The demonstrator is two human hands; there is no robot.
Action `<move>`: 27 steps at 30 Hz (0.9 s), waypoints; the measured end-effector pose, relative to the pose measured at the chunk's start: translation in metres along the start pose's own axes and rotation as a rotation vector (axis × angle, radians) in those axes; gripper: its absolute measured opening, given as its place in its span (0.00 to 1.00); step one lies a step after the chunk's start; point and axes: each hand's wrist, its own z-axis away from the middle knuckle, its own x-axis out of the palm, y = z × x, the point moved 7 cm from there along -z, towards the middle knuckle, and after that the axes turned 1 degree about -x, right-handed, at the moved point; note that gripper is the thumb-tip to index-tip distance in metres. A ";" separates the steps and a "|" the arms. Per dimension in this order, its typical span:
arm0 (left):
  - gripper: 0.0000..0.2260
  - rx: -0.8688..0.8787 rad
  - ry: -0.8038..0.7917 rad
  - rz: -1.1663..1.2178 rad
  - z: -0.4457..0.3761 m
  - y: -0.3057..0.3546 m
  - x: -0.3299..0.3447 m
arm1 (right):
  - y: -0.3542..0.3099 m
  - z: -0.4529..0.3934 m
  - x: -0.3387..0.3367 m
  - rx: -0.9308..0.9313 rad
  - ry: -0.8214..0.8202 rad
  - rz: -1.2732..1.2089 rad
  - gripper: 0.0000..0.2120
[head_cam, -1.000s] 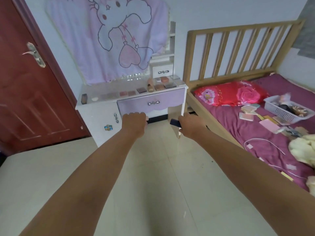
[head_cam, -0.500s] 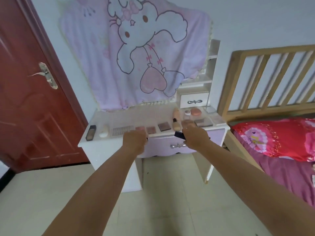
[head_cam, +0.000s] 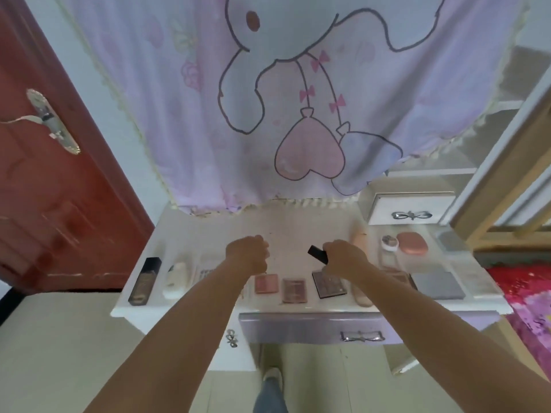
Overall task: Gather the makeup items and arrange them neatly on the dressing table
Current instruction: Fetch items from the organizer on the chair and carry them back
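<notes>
I stand over the white dressing table (head_cam: 185, 307). My right hand (head_cam: 346, 258) grips a small dark rectangular case (head_cam: 317, 253) above the tabletop's middle. My left hand (head_cam: 249, 255) hovers beside it as a fist around something small that is mostly hidden. Along the front edge lie a black bottle (head_cam: 145, 280), a white tube (head_cam: 176, 278), a pink palette (head_cam: 266, 284), a mauve palette (head_cam: 294, 290), a dark palette (head_cam: 329, 284), a beige tube (head_cam: 362, 293) and a grey compact (head_cam: 436, 284). Behind at right sit a small jar (head_cam: 389, 242) and a pink compact (head_cam: 412, 242).
A pink cartoon cloth (head_cam: 298, 99) hangs over the back of the table. A small white drawer box (head_cam: 410, 208) stands at back right. A red door (head_cam: 44, 180) is at left, and a wooden bed frame (head_cam: 507, 174) with a red pillow (head_cam: 524, 290) at right.
I have walked from the bed side up to the table. Both hands have risen from in front of the drawer to above the tabletop, the right still carrying the dark case.
</notes>
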 end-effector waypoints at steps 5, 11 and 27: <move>0.13 0.050 -0.054 0.082 -0.111 -0.020 -0.005 | 0.013 -0.103 -0.002 0.126 -0.100 -0.045 0.13; 0.14 0.111 -0.257 0.135 -0.196 -0.021 0.041 | 0.029 -0.169 0.030 0.245 -0.176 -0.159 0.13; 0.19 -0.176 -0.260 0.537 -0.236 -0.012 0.078 | 0.050 -0.231 0.066 0.217 -0.115 -0.284 0.22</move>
